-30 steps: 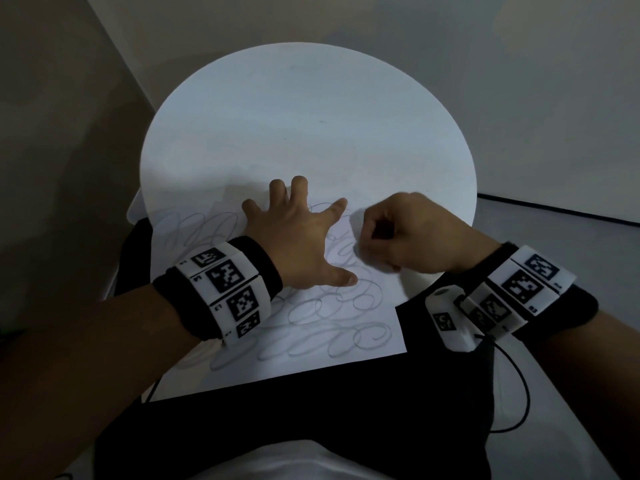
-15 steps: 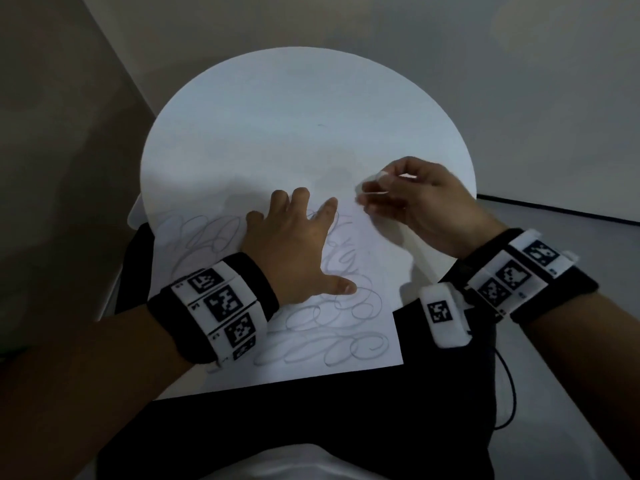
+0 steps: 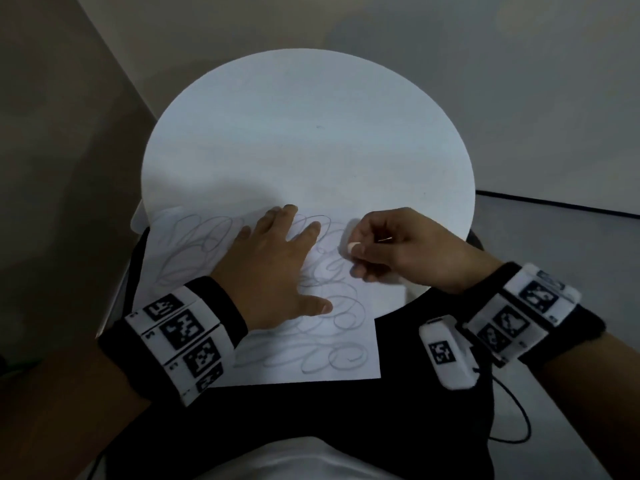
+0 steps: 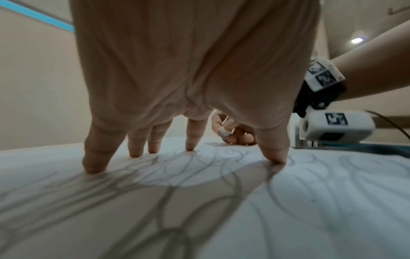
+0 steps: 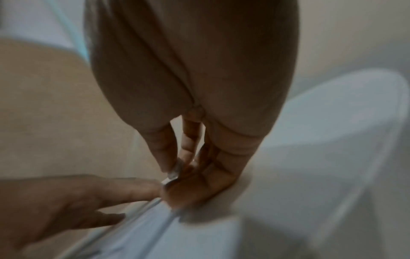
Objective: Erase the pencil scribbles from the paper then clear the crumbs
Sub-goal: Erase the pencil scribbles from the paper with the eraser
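Observation:
A white sheet of paper (image 3: 349, 370) covered in looping pencil scribbles (image 3: 332, 358) lies at the near edge of a round white table (image 3: 304, 140). My left hand (image 3: 277, 265) lies flat on the sheet with fingers spread; the left wrist view shows its fingertips (image 4: 188, 148) pressing on the paper (image 4: 332, 201). My right hand (image 3: 391, 247) pinches a small white eraser (image 3: 353, 247) over the sheet's upper right part, just right of the left hand. The left wrist view shows the eraser (image 4: 224, 130) held slightly above the paper. The blurred right wrist view shows the eraser (image 5: 174, 170) between thumb and fingers.
The paper's near right corner (image 3: 375, 374) hangs past the table rim over my dark lap (image 3: 346, 427). A cable (image 3: 519, 420) runs from the right wrist camera (image 3: 446, 355). Walls stand close on the left and behind the table; grey floor (image 3: 571, 237) lies to the right.
My right hand with the eraser swung up to the far right half a second ago, then came back down and left over the scribbles. The left hand has stayed flat on the paper.

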Demonstrator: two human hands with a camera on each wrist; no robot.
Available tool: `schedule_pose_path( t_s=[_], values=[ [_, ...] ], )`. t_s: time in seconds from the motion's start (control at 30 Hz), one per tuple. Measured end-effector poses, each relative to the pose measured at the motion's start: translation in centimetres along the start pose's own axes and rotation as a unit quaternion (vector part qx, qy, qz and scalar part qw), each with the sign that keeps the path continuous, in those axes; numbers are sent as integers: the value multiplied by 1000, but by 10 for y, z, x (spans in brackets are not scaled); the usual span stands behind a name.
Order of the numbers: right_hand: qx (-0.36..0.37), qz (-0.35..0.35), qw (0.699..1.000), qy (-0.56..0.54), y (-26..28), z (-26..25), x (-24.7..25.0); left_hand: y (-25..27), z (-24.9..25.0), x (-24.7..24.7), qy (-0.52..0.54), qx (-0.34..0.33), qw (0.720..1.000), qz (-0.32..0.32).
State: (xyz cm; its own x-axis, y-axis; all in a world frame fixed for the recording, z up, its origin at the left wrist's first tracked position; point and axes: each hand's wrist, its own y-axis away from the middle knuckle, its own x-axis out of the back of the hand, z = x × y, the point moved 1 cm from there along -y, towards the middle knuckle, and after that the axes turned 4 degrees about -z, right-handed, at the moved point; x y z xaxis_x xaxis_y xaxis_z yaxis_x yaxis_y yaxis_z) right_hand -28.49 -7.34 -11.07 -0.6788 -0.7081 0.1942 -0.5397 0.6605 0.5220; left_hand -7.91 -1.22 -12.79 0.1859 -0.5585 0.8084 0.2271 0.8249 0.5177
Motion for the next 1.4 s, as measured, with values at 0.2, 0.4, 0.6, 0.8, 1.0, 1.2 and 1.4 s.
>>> schedule_pose_path(
  t_s=[0.2,0.4,0.6,0.8,1.0,1.2,1.4],
  values=[
    [45,69,945,316,10,-4,11,-6,7,-6,12,2,1000,9],
    [117,41,929,348,3,10,-5,-7,13,-12,-1,17,1000,23],
    [152,87,901,396,-16,7,9,-9,16,-8,-15,24,1000,8],
    [144,-5,918,368,-11,2,8,-11,18,-6,-27,25,999,-3],
    [136,-30,919,369,-13,-1,10,-12,17,-5,-33,16,999,-6],
    [154,28,914,375,-20,-6,11,-11,17,-5,-34,13,999,-3],
    [154,35,908,389,-17,-10,7,-9,16,-5,-30,17,999,-11]
  ],
)
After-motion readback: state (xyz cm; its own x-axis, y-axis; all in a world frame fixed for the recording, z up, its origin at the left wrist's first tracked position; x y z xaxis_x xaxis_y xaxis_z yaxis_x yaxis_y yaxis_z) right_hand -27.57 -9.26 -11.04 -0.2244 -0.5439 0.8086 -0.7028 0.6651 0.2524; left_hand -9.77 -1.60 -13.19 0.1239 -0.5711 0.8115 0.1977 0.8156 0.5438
